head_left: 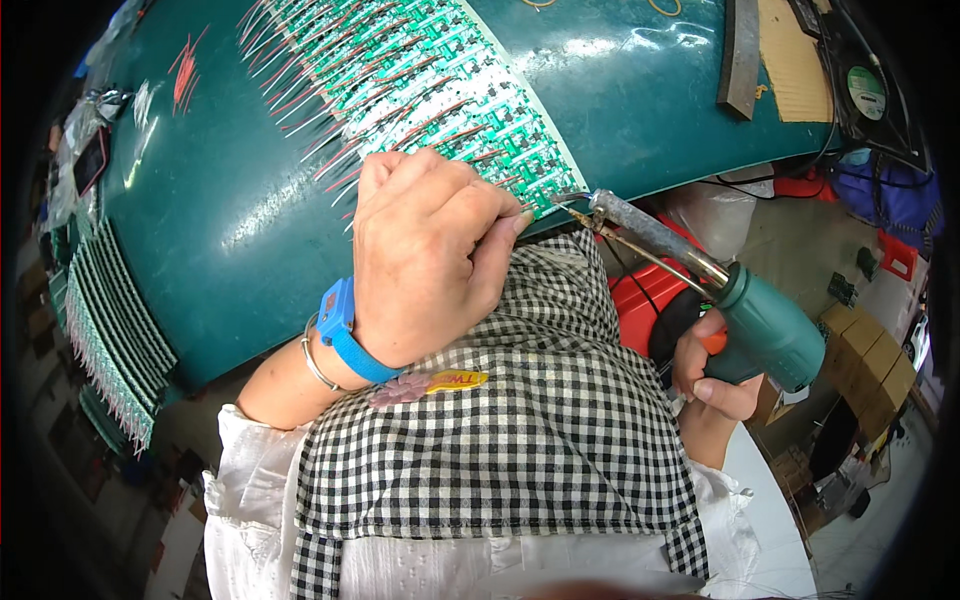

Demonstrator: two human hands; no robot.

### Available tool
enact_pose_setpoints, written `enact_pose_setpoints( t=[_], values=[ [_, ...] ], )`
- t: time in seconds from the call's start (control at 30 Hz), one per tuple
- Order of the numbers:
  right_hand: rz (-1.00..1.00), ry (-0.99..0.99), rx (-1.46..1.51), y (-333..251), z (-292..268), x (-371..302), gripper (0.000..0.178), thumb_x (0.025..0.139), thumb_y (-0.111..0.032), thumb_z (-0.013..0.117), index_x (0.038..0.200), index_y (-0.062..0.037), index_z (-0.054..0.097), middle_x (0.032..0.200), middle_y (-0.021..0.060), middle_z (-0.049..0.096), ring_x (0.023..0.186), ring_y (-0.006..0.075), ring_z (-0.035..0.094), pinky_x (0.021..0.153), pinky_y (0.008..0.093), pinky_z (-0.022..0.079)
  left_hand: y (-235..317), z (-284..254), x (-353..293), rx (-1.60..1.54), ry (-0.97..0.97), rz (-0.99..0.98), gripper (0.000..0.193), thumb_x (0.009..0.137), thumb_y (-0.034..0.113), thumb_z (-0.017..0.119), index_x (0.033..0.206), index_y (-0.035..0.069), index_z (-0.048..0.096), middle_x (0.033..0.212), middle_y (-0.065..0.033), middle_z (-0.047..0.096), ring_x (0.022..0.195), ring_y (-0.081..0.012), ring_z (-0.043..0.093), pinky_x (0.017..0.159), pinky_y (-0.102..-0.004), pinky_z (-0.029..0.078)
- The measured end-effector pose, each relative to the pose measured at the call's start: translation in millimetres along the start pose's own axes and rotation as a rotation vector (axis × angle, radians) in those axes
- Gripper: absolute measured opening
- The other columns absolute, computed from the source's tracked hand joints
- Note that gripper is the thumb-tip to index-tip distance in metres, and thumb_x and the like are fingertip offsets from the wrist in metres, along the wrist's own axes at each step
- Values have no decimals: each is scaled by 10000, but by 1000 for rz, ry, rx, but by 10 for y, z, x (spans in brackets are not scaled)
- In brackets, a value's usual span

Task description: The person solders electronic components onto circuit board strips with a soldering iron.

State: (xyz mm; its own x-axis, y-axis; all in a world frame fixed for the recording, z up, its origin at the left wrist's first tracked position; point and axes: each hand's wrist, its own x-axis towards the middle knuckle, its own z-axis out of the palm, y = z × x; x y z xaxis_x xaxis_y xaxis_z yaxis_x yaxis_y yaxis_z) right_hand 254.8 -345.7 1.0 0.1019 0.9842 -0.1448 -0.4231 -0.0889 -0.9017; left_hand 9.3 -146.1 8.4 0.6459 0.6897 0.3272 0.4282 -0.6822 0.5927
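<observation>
A green circuit board panel lies on the table, with rows of red and white wires sticking out to its left. My left hand is over the panel's near end, thumb and forefinger pinched at the near corner; what they pinch looks like a thin wire, mostly hidden by the fingers. In my right hand is a teal soldering gun, gripped by its handle. Its metal barrel points up and left, and the thin tip is at the panel's near right corner, close to my left fingertips.
Loose red wires and white wires lie on the green table. Stacked boards with wires stand at the left. A dark metal bar and cardboard are at the far right. Cartons sit on the floor.
</observation>
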Motion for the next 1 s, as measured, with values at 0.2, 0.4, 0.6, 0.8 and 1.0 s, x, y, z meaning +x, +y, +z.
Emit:
enact_pose_setpoints(
  t=[0.2, 0.4, 0.6, 0.8, 1.0],
  values=[
    [33, 143, -8, 49, 58, -61, 521, 628, -42, 641, 1092, 103, 454, 509, 82, 465, 395, 167, 451, 378, 269, 408, -14, 22, -25, 8, 31, 8, 166, 669, 2, 788, 736, 92, 665, 694, -14, 590, 648, -192, 531, 667, -326, 363],
    [53, 256, -5, 68, 107, -97, 468, 603, -59, 651, 1017, 69, 477, 525, 81, 469, 398, 171, 449, 377, 275, 407, -35, 45, -30, 18, 59, 62, 170, 673, -17, 777, 728, 87, 655, 679, -11, 601, 625, -188, 534, 675, -329, 366],
    [57, 289, 26, 84, 147, -89, 426, 592, -65, 661, 962, 53, 487, 547, 92, 479, 405, 171, 451, 377, 267, 397, -31, 48, -27, 29, 53, 87, 177, 666, -32, 773, 733, 80, 655, 671, -8, 608, 623, -188, 543, 686, -331, 372],
    [111, 274, 30, 77, 179, -61, 367, 587, -57, 671, 892, 29, 486, 553, 90, 477, 413, 173, 458, 371, 266, 385, -20, 56, -33, 41, 69, 93, 184, 658, -33, 776, 737, 79, 654, 670, -10, 603, 615, -193, 542, 678, -333, 377],
    [14, 234, 105, 87, 135, -23, 372, 623, -45, 656, 943, 43, 486, 540, 89, 477, 387, 165, 445, 371, 275, 404, -10, 64, -22, 62, 96, 118, 188, 657, -29, 780, 745, 76, 651, 665, -10, 589, 608, -198, 540, 663, -337, 381]
  ],
)
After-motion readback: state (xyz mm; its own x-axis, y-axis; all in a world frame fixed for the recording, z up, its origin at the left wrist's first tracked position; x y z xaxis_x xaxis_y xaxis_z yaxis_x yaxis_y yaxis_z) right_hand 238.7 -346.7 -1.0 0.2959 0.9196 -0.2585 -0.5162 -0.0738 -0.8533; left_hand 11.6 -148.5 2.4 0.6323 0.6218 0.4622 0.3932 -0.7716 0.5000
